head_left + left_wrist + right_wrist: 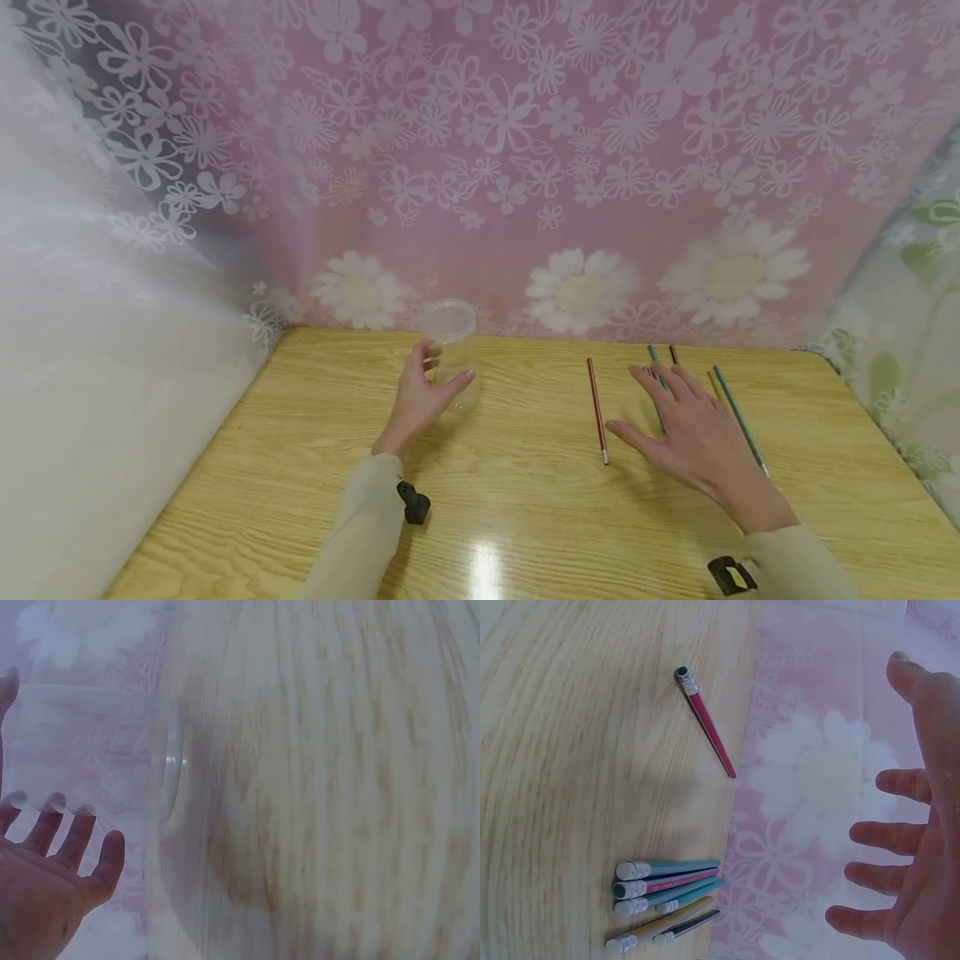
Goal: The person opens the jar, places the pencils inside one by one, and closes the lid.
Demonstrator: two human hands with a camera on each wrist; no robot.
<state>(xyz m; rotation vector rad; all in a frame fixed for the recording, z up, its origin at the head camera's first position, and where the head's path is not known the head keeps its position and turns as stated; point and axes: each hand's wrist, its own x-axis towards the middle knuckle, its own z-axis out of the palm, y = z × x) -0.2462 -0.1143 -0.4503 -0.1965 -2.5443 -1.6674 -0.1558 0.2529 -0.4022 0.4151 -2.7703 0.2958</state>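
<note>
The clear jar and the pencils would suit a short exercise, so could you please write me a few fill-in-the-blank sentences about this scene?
1. The clear jar is held by the person's ____.
2. The lone pencil, apart from the group of pencils, is coloured ____.
3. The right hand, its fingers spread, holds ____.
4. The pink backdrop behind the table is printed with white ____.

Missing words: left hand; red; nothing; flowers.

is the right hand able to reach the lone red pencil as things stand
Probably yes: the right hand is empty, and the lone red pencil lies on its thumb side with nothing visible between.
</note>
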